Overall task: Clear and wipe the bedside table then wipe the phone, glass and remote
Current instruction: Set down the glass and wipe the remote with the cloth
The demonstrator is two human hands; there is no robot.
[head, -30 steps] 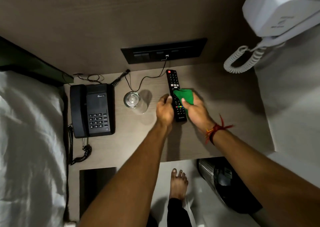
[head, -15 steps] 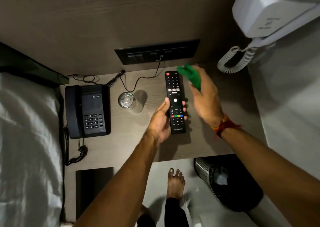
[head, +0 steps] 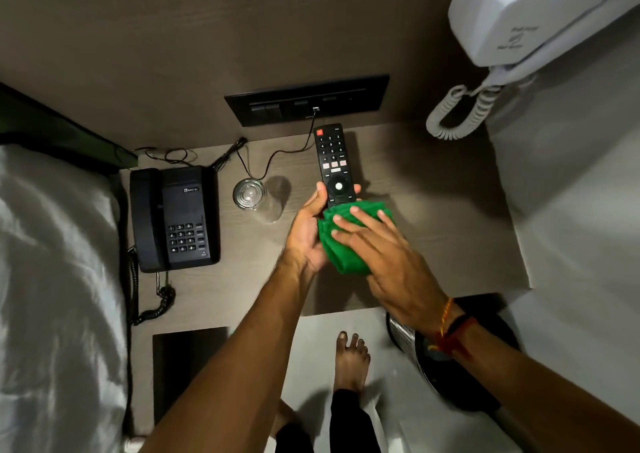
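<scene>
Wiping the remote [head: 330, 161] with a green cloth [head: 343, 248] over the surface [head: 433, 217].
The left hand [head: 306, 234] grips the remote's 6 o'clock end, curled around it. The right hand [head: 384, 255] lies there too, straight fingers [head: 363, 218] pressing the cloth down.

The table [head: 433, 210] is wood-grain board, matt grey-brown and smooth. The remote [head: 332, 161] is black plastic with a slight sheen. The cloth [head: 346, 244] over its near end is green fabric, soft and ridged with folds. The phone [head: 180, 220] at the table's left edge is matt black plastic. The glass [head: 249, 193] beside it is clear and glossy. The switch plate [head: 304, 101] above the far edge is dark and satin. The bin [head: 401, 331] below the near right corner is perforated metal. The sheet [head: 52, 262] is creased white cloth.
</scene>
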